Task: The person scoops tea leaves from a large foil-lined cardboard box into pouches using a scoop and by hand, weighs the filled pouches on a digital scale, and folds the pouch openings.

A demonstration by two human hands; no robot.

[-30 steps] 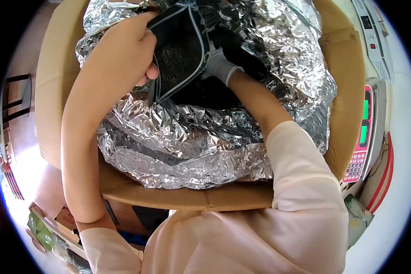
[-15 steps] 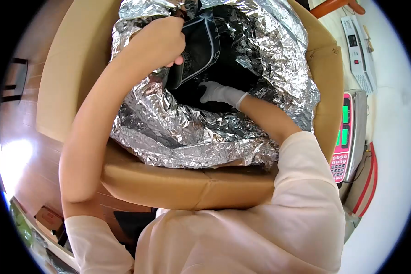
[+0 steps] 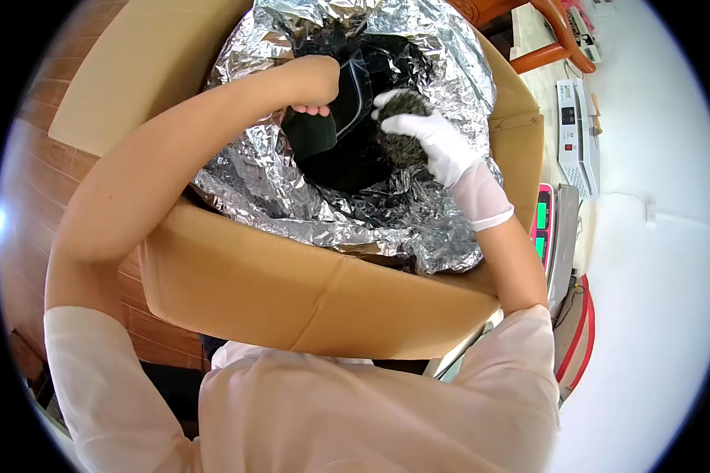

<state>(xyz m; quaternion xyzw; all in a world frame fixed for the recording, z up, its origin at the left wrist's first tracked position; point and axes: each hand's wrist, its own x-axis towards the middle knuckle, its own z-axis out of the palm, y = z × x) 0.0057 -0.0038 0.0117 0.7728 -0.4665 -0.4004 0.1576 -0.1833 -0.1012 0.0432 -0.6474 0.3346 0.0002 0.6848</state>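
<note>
My left hand [image 3: 315,85], bare, is closed on the edge of a dark plastic bag [image 3: 312,132] with a pale line along its border. My right hand [image 3: 438,142], in a white glove, grips a dark, rough-textured clump [image 3: 405,130] at the right side of the opening. Crumpled silver foil [image 3: 248,169] lines the cardboard box [image 3: 323,299] around both hands. Deep inside the bag it is too dark to make out any contents.
To the right are a scale with green displays [image 3: 542,225] and a white device with a red switch [image 3: 569,130]. A wooden chair part [image 3: 558,39] is at the upper right. Brown floor [image 3: 35,173] shows on the left.
My right hand has come up out of the dark opening, now with the clump in its fingers. My left hand stays on the bag's edge. The view has shifted.
</note>
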